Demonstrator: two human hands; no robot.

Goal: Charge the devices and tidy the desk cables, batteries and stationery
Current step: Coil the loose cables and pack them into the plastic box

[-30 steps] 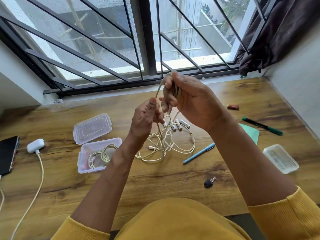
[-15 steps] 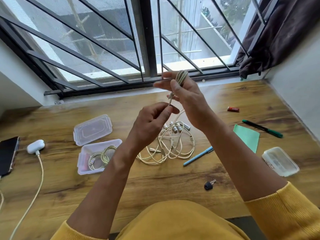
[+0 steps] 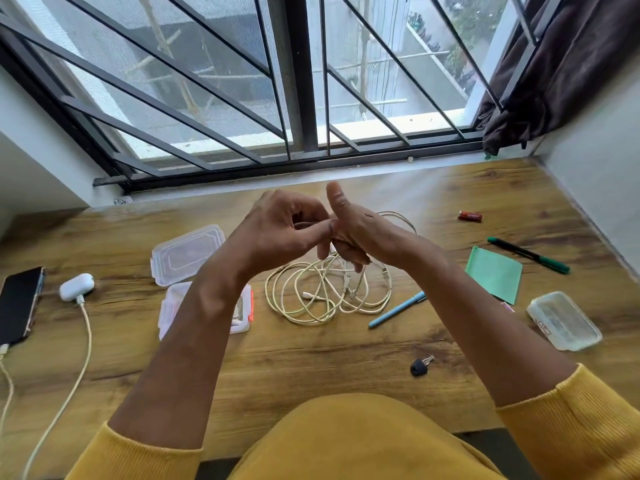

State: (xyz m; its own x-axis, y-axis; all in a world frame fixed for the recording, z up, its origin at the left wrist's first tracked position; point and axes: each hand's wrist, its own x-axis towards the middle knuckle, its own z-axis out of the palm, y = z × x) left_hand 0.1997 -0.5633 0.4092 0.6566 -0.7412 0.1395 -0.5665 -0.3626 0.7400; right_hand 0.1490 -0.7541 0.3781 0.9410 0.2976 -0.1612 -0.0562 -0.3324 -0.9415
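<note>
Nearest, at 6 o'clock, a yellow sweater (image 3: 349, 441) fills the bottom edge, with bare forearms rising from its sleeves toward the middle of the desk (image 3: 311, 368). A key (image 3: 420, 366) lies on the wood at 5 o'clock. At 8 o'clock a white cord (image 3: 69, 382) runs up to an earbud case (image 3: 76, 287), with a phone (image 3: 19, 304) just beside it at 9 o'clock. A clear box (image 3: 563, 320) sits at 4 o'clock, a green paper (image 3: 493, 273) just beyond it, and a blue pen (image 3: 396, 309) closer to the centre. An open tub (image 3: 239, 317), partly hidden by the left forearm, sits at 8 o'clock with its lid (image 3: 188, 254) just beyond. At the centre lies a loose tangle of cables (image 3: 322, 292). Above it the hands meet: the left hand (image 3: 277, 233) has its fingers curled and pinches a strand of cable; the right hand (image 3: 360, 233) has its fingers curled round cable loops with the thumb standing up. Farther out, a green marker (image 3: 528, 254) lies at 3 o'clock and a red battery (image 3: 470, 216) at 2 o'clock. The barred window (image 3: 301, 81) runs across 12 o'clock, a dark curtain (image 3: 561, 67) at 1 o'clock.
</note>
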